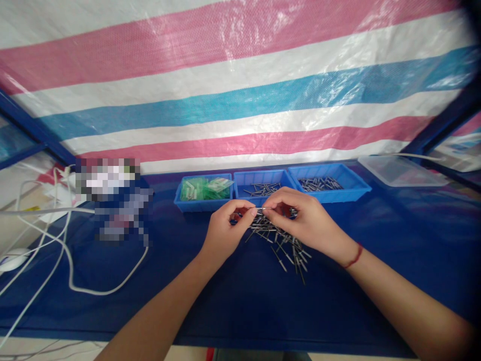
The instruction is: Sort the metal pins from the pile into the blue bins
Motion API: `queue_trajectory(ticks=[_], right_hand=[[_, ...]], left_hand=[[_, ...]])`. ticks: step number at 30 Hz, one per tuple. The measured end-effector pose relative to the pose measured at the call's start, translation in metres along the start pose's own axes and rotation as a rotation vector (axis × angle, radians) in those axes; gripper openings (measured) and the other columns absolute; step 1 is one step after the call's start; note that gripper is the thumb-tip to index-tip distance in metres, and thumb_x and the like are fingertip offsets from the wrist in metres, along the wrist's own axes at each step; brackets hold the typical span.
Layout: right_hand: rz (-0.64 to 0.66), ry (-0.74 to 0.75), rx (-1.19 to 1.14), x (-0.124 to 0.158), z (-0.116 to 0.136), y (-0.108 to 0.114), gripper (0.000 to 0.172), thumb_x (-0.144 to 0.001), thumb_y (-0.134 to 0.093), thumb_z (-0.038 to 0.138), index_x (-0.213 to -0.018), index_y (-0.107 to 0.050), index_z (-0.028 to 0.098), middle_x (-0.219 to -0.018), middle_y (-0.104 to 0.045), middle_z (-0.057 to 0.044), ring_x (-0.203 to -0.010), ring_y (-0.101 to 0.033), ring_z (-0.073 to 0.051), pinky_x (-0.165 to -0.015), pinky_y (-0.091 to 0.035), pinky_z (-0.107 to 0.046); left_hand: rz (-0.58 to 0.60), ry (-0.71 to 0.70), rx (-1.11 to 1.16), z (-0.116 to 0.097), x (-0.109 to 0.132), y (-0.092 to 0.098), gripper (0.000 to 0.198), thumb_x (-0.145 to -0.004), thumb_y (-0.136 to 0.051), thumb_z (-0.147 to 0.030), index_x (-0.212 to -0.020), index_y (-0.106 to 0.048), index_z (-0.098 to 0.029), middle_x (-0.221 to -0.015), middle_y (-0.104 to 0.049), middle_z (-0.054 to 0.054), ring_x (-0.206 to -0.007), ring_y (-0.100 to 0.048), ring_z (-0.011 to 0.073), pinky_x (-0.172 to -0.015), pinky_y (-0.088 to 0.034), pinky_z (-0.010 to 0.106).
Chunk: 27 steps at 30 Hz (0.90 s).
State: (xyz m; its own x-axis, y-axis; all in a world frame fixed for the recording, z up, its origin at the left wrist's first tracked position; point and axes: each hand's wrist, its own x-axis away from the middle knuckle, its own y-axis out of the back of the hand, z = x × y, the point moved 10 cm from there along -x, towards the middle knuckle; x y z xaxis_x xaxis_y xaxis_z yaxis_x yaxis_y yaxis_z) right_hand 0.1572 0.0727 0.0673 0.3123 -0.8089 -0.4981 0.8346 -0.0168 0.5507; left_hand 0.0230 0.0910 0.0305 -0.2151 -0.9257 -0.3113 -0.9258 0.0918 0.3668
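Above a loose pile of blind rivets (295, 248), my left hand (223, 228) and my right hand (306, 218) meet fingertip to fingertip. Between them lies one thin silvery blind rivet (260, 208), held level. The left thumb and forefinger pinch one end, and the right thumb and forefinger pinch the other. Curled fingers hide part of the pile. Just behind my hands, a middle blue bin (240, 176) holds several rivets. More rivets lie in the right blue bin (355, 188).
A left blue bin (195, 206) contains green plastic packets (206, 188). At the right stands a clear plastic lid (404, 170) on the blue table (233, 311). White cables (101, 292) loop over the left side. A striped sheet (225, 110) hangs behind the table.
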Motion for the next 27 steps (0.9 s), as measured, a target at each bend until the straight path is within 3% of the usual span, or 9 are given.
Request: queue_trajectory(ticks=[6, 10, 12, 16, 18, 23, 27], right_hand=[[-0.012, 0.019, -0.009, 0.000, 0.004, 0.003, 0.005, -0.085, -0.058, 0.022, -0.083, -0.061, 0.020, -0.081, -0.060, -0.003, -0.064, -0.052, -0.013, -0.056, -0.043, -0.026], [-0.026, 0.018, 0.058, -0.002, 0.005, 0.009, 0.011, -0.086, -0.056, 0.026, -0.078, -0.061, 0.020, -0.079, -0.061, -0.004, -0.065, -0.053, -0.014, -0.056, -0.043, -0.027], [-0.101, -0.013, 0.139, -0.003, -0.002, 0.028, 0.013, -0.087, -0.055, 0.027, -0.078, -0.061, 0.020, -0.081, -0.062, -0.004, -0.068, -0.055, -0.015, -0.058, -0.043, -0.028], [-0.396, -0.146, 0.495, 0.005, -0.029, 0.092, 0.013, -0.082, -0.059, 0.027, -0.075, -0.064, 0.017, -0.074, -0.062, -0.006, -0.063, -0.055, -0.016, -0.062, -0.043, -0.031], [-0.481, -0.232, 0.691, 0.011, -0.048, 0.115, 0.015, -0.080, -0.060, 0.028, -0.075, -0.066, 0.016, -0.072, -0.062, -0.008, -0.062, -0.055, -0.017, -0.062, -0.041, -0.033], [-0.373, -0.334, 0.832, 0.014, -0.092, 0.115, 0.028, -0.085, -0.054, 0.040, -0.081, -0.071, 0.018, -0.081, -0.067, -0.011, -0.070, -0.059, -0.025, -0.060, -0.039, -0.035], [-0.357, -0.388, 0.834, 0.015, -0.095, 0.113, 0.035, -0.087, -0.049, 0.045, -0.081, -0.071, 0.019, -0.079, -0.068, -0.012, -0.072, -0.060, -0.027, -0.060, -0.040, -0.036]], left_hand=[[0.046, 0.012, -0.062, 0.003, -0.001, -0.004, 0.016, -0.085, -0.058, -0.030, -0.088, -0.067, -0.017, -0.086, -0.068, 0.003, -0.078, -0.062, 0.0143, -0.068, -0.048, 0.023], [0.070, 0.000, -0.197, 0.002, -0.001, -0.005, 0.021, -0.085, -0.058, -0.034, -0.098, -0.064, -0.018, -0.086, -0.068, 0.002, -0.068, -0.059, 0.0121, -0.062, -0.045, 0.022], [0.093, -0.030, -0.295, -0.002, -0.001, -0.006, 0.023, -0.085, -0.058, -0.035, -0.101, -0.062, -0.019, -0.085, -0.067, 0.001, -0.065, -0.057, 0.0115, -0.062, -0.044, 0.023], [0.236, -0.114, -0.567, -0.011, 0.004, -0.017, 0.024, -0.089, -0.051, -0.039, -0.083, -0.063, -0.019, -0.078, -0.064, 0.000, -0.069, -0.057, 0.0136, -0.062, -0.041, 0.024], [0.300, -0.125, -0.686, -0.010, 0.007, -0.021, 0.029, -0.090, -0.049, -0.043, -0.078, -0.062, -0.019, -0.077, -0.063, 0.000, -0.068, -0.057, 0.0144, -0.060, -0.039, 0.025], [0.370, -0.142, -0.844, -0.004, 0.012, -0.026, 0.028, -0.086, -0.053, -0.046, -0.080, -0.062, -0.020, -0.083, -0.064, 0.001, -0.067, -0.058, 0.0146, -0.056, -0.038, 0.024], [0.396, -0.153, -0.880, -0.003, 0.013, -0.029, 0.022, -0.086, -0.055, -0.042, -0.085, -0.062, -0.021, -0.088, -0.063, 0.001, -0.070, -0.059, 0.0153, -0.059, -0.041, 0.024]])
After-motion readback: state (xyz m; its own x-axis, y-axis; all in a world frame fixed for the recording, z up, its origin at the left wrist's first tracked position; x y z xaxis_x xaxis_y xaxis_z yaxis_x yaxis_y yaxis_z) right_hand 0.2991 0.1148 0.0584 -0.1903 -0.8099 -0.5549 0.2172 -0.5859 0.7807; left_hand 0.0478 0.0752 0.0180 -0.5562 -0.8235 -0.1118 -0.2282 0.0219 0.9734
